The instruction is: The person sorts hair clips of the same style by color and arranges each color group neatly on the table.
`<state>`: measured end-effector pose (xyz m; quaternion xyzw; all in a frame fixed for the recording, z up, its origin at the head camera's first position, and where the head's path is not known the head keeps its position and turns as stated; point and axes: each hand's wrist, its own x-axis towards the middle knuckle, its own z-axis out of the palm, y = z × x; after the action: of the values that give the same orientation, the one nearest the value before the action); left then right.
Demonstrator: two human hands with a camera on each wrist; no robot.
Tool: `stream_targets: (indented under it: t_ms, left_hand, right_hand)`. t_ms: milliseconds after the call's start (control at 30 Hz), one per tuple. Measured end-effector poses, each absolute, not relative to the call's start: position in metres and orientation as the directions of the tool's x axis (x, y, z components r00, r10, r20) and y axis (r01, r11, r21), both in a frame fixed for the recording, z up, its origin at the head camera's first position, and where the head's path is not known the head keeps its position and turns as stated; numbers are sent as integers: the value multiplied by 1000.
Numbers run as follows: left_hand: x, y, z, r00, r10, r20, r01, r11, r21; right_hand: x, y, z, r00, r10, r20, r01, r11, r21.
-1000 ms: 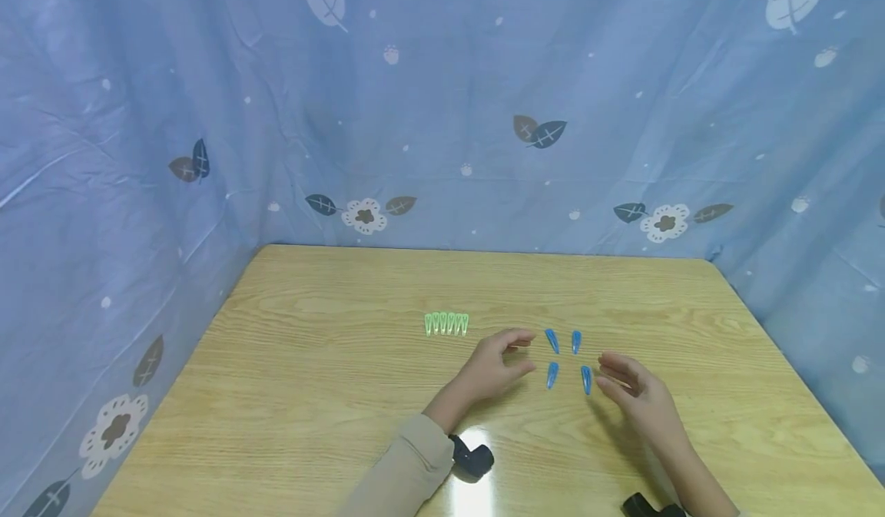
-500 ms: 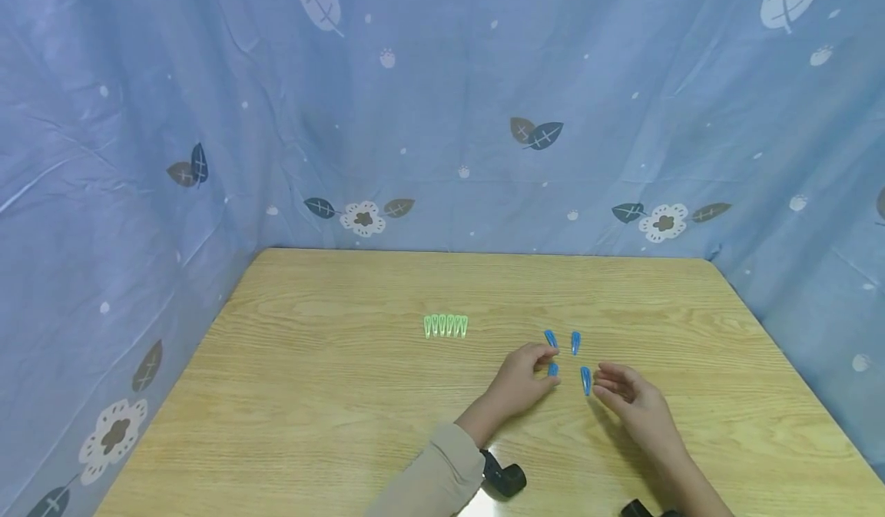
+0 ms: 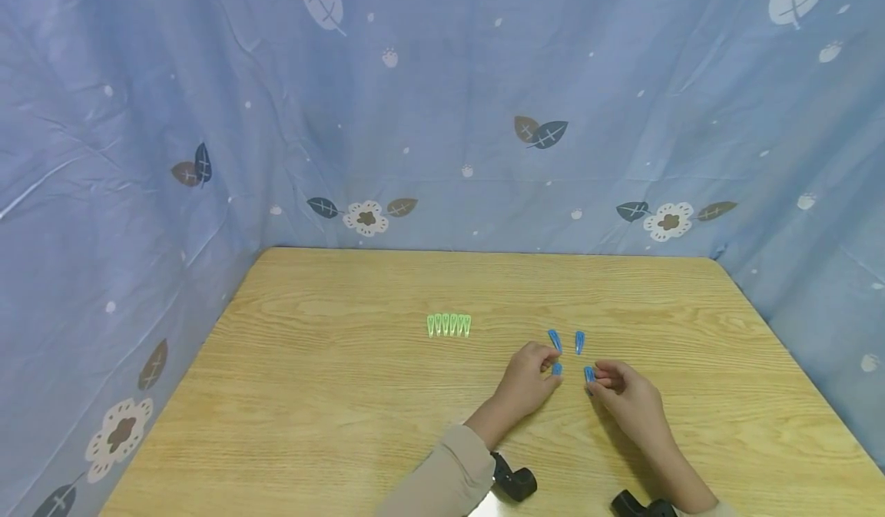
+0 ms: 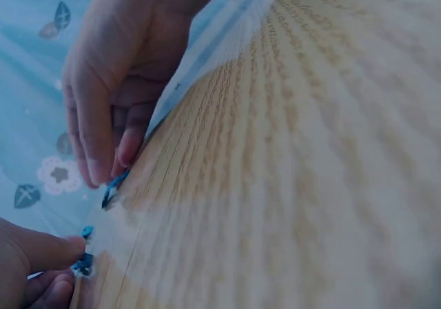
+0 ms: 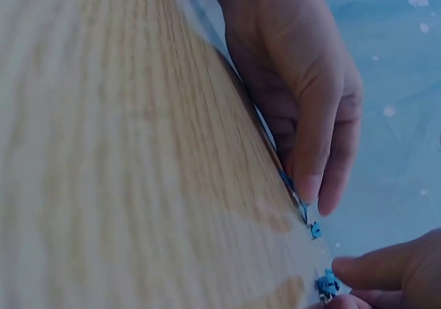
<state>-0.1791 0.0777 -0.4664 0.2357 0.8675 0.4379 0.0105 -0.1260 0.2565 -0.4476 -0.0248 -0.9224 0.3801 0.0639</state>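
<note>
Low, right of centre: left grip pinches a blue clip, right grip pinches its neighbour, probably by the edges because they lie so flat on the bench! Two more blue clips lie just above. Six green clips line up near centre, presumably grouped by colour. No readable writing.

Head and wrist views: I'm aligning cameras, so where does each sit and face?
Head: on head, facing forward, down at the table; left hand, right hand, forearms show.
Left wrist: on left wrist, facing low across the table; left hand lower left, right hand top.
Right wrist: on right wrist, equally low; right hand lower right, left hand top.
Wrist views share blue clips and both hands.
</note>
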Motion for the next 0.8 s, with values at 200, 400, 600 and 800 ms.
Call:
stream_targets:
  t_ms: [200, 400, 600, 800]
  left_hand:
    - [-179, 82, -463, -909, 394, 137, 362, 583, 727]
    - [-177, 83, -460, -914, 380, 141, 368, 634, 681]
    - [-177, 81, -460, -910, 357, 210, 399, 614, 682]
    - [-180, 80, -467, -944, 277, 182, 289, 421, 860]
  right_hand:
    - [-130, 252, -444, -990, 121, 77, 38, 736, -676]
    - [-131, 251, -442, -991, 125, 35, 69, 733, -677]
    - [-131, 252, -443, -992, 111, 52, 49, 747, -663]
    - [-130, 254, -445, -994, 109, 29, 61, 740, -670]
